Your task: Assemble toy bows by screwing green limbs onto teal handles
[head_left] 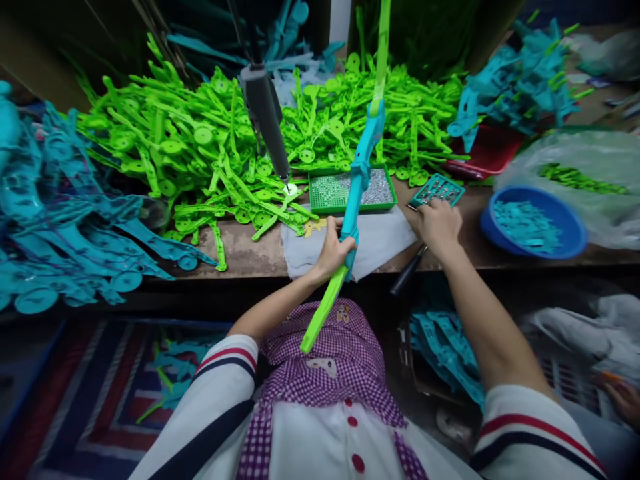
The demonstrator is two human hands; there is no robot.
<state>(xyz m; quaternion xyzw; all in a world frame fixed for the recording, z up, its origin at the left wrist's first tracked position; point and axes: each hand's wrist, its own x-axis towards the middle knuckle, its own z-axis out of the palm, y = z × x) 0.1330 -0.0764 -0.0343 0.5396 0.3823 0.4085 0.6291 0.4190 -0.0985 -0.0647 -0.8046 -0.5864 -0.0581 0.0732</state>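
The left hand (336, 252) grips a blue-and-green bow (360, 177) above a pale cloth (383, 235). The right hand (441, 227) is at a small tray (458, 195), its grasp unclear. Beyond, green parts (210, 133) heap the tabletop (240, 247).

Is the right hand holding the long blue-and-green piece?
No, the left hand holds the piece; the right hand is at the small teal tray.
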